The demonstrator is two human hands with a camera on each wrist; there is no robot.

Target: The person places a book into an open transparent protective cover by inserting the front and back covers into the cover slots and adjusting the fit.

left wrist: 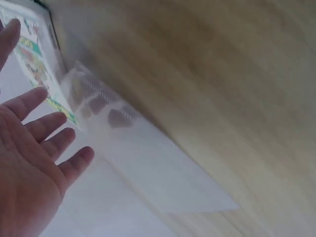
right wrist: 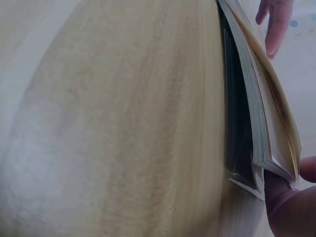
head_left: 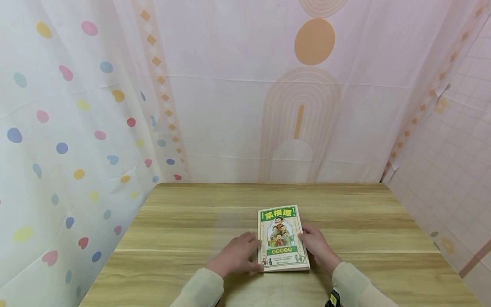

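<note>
A paperback book with a green and cream cover, yellow lettering and drawn figures lies near the table's front edge. My right hand pinches its right edge; in the right wrist view the thumb is over the cover and a finger goes under the lifted pages. My left hand is beside the left edge, fingers extended and spread, fingertips right at the book's side. A clear plastic sheet lies at the book's left, and some clear plastic shows beneath the book in the right wrist view.
The wood-grain table extends to both sides and behind the book. A pale patterned curtain hangs at its back edge, a dotted curtain on the left, and a checked one on the right.
</note>
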